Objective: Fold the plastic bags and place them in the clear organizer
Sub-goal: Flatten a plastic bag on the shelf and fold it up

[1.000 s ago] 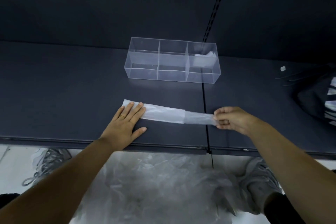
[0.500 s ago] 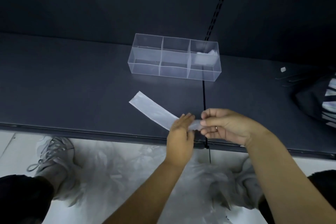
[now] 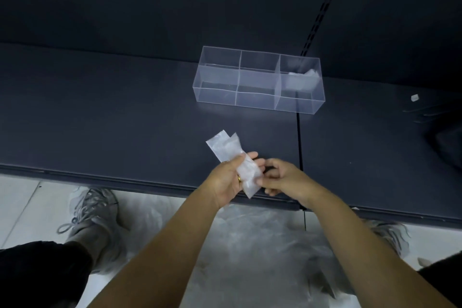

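A folded strip of clear plastic bag [image 3: 226, 147] is lifted above the front of the dark shelf [image 3: 125, 120]. My left hand [image 3: 228, 177] grips its lower half, the two free ends sticking up and to the left. My right hand [image 3: 280, 177] pinches the strip's near end beside the left hand. The clear organizer [image 3: 257, 80] with several compartments stands farther back on the shelf. A folded bag [image 3: 301, 80] sits in its back right compartment.
A heap of loose plastic bags [image 3: 250, 245] lies on the floor between my grey shoes [image 3: 92, 220]. A dark striped object [image 3: 447, 142] lies at the shelf's right edge. A small white scrap [image 3: 414, 98] sits near it.
The strip lay flat and long on the shelf under both hands. It has since been doubled over and lifted, and my left hand moved right to take hold of it.
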Motion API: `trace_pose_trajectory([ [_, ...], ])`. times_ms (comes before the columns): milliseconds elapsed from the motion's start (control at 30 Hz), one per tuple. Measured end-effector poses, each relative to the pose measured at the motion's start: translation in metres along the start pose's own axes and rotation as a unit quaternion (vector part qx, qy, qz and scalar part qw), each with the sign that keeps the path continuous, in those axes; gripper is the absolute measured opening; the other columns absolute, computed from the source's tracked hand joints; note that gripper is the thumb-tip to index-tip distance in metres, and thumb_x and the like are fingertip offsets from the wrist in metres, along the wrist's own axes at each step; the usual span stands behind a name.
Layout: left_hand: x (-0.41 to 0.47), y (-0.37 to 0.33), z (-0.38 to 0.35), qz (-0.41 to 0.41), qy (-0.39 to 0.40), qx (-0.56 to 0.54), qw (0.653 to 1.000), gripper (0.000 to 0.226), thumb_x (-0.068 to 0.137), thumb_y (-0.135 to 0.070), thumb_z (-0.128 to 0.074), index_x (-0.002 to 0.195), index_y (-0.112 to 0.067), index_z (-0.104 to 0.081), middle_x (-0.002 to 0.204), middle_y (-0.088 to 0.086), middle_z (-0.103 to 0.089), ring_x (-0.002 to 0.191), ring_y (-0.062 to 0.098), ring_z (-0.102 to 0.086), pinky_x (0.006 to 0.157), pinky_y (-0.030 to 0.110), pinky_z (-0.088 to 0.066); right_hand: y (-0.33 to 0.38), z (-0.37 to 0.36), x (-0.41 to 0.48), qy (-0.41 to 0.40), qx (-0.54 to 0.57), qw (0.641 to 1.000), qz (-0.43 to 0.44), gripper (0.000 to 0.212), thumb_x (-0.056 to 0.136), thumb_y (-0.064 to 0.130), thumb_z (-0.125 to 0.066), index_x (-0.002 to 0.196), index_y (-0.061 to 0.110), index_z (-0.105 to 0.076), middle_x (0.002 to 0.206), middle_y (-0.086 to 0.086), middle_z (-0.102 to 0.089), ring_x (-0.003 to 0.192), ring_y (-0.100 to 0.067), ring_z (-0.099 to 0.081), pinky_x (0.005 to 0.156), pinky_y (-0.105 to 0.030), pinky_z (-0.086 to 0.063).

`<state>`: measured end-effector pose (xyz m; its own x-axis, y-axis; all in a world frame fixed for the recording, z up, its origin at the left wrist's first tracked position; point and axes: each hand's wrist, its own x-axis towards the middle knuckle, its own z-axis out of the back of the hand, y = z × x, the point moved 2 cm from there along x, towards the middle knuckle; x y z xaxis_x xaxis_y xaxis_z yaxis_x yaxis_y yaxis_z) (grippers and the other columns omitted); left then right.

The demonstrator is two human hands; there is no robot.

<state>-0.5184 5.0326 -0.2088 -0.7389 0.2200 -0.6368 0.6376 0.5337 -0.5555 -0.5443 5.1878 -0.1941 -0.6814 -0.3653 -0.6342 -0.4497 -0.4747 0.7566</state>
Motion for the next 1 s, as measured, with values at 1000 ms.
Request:
trace_pose_trajectory([
  [1000, -0.013, 0.022, 0.023, -0.35, -0.051, 0.683, 0.64, 0.055, 0.089, -0.029, -0.065, 0.139, -0.013, -0.048, 0.146, 0.002, -0.046, 0.136, 0.016, -0.038, 0.109, 0.009, -0.011, 0.002, -0.004, -0.003, -0.08, 0.2, 0.972, -0.095, 0.005, 0.093, 0.014, -0.06, 0.094, 0.01, -0.058, 0.069, -0.006, -0.066, 0.055, -0.013, -0.065, 0.049, -0.02, -0.049],
])
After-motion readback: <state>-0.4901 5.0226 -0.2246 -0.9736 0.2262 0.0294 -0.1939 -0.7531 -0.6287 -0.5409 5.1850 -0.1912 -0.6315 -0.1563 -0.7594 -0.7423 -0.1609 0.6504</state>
